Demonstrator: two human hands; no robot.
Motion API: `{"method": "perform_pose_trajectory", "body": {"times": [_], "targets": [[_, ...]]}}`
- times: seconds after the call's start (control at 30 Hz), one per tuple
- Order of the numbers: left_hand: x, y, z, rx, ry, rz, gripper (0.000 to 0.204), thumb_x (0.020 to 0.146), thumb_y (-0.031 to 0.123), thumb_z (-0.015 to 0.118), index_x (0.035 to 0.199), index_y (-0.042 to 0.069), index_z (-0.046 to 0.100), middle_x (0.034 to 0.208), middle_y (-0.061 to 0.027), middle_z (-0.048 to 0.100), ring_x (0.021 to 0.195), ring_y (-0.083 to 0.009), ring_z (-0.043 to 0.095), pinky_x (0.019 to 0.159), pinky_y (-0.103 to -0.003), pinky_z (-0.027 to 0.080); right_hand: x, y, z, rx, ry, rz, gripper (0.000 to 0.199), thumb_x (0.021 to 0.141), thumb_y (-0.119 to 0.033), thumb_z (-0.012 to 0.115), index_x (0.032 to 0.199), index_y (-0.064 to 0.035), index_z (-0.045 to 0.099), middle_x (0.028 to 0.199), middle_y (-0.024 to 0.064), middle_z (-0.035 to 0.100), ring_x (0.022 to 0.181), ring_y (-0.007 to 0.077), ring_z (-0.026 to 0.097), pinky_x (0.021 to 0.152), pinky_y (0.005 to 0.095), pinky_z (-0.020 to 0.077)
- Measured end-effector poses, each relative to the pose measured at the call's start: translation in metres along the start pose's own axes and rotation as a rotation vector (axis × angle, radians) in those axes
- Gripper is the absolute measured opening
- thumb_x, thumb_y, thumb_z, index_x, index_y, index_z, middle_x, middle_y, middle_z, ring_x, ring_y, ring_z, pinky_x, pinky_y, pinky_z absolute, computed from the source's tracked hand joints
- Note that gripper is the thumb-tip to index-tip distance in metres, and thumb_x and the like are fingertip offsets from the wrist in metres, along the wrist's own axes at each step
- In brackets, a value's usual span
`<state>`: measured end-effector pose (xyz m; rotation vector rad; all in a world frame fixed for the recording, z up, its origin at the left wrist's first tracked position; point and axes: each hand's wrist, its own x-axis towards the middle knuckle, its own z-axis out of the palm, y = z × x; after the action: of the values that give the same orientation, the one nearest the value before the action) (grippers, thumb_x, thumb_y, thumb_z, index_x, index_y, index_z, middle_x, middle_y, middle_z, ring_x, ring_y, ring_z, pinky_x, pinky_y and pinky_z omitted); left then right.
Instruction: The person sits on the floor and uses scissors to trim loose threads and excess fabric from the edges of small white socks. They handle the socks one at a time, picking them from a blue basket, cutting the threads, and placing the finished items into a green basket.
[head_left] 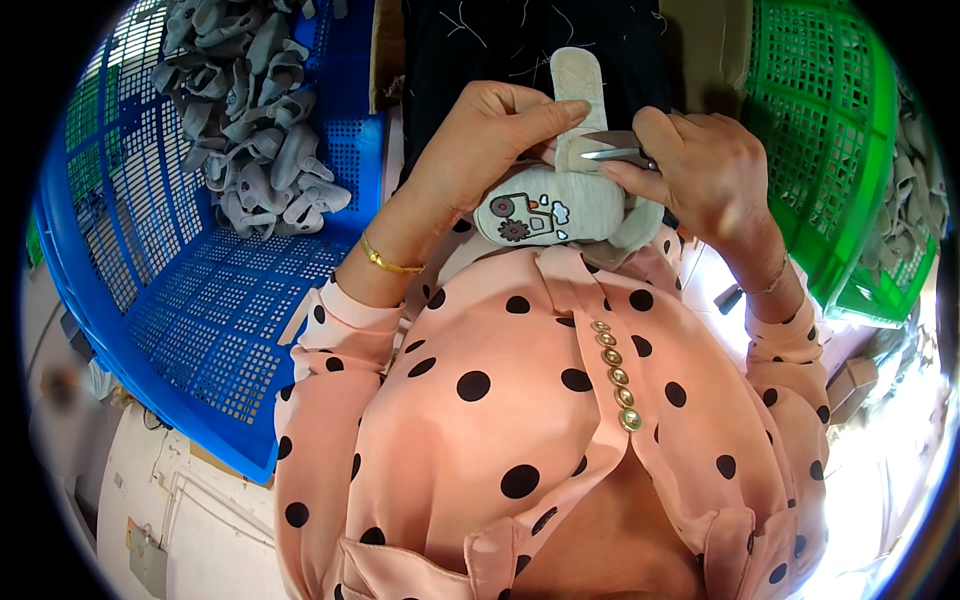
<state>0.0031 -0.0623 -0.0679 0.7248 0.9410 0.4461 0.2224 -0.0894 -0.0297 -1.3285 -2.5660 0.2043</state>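
Small pale fabric shoe (550, 212), near the polka-dot shirt (520, 400), between left hand (492, 135) and right hand (705, 170); judged light, soft, easily creased, best gripped at its strap (577, 75). Left fingers clamped on the strap; right fingers closed around metal snips (620, 153)

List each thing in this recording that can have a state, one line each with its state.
Left hand: closed on pale strap
Right hand: closed around snips
Snips: held at the strap; blades open or shut unclear
Pale strap: extended
Pale shoe: picture side visible
Blue basket: partly filled
Grey shoes: heaped
Green basket: holding grey pieces
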Motion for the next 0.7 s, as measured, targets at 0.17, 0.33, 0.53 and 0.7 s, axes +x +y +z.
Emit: {"method": "perform_pose_trajectory", "body": {"times": [0.17,0.33,0.53,0.7], "targets": [[-0.0011,-0.0015,-0.0010,-0.003,0.020,-0.015,0.022,0.090,0.022,0.067,0.091,0.001,0.074,0.074,-0.0045,0.068,0.067,-0.0078,0.061,0.062,-0.021,0.047,0.0053,0.0009,0.0006,-0.049,-0.063,-0.027,0.043,0.078,-0.046,0.071,0.067,-0.0116,0.049,0.050,0.0036,0.047,0.047,0.0212,0.054,0.046,0.0311,0.0425],[-0.0014,-0.0008,-0.0003,-0.011,0.020,-0.029,0.022,0.090,0.022,0.067,0.094,0.001,0.074,0.077,-0.0051,0.069,0.068,-0.0080,0.061,0.064,-0.021,0.048,0.0087,0.0007,0.0003,-0.049,-0.106,-0.018,0.042,0.080,-0.046,0.070,0.067,-0.0115,0.050,0.051,0.0056,0.051,0.047,0.0228,0.056,0.045,0.0322,0.0438],[0.0002,-0.0011,0.0024,-0.044,0.013,-0.023,0.023,0.090,0.022,0.068,0.094,0.000,0.074,0.079,-0.0046,0.069,0.069,-0.0075,0.061,0.064,-0.021,0.049,0.0090,-0.0021,0.0002,-0.047,-0.162,0.001,0.041,0.084,-0.046,0.066,0.070,-0.0105,0.051,0.054,0.0073,0.055,0.049,0.0237,0.059,0.045,0.0333,0.0448],[0.0006,-0.0025,0.0027,-0.054,0.010,-0.038,0.023,0.091,0.023,0.068,0.092,0.001,0.074,0.077,-0.0043,0.069,0.067,-0.0068,0.061,0.061,-0.020,0.048,0.0061,-0.0045,0.0006,-0.025,-0.198,0.036,0.040,0.085,-0.045,0.065,0.072,-0.0095,0.051,0.055,0.0076,0.056,0.049,0.0247,0.059,0.045,0.0333,0.0449]]}}
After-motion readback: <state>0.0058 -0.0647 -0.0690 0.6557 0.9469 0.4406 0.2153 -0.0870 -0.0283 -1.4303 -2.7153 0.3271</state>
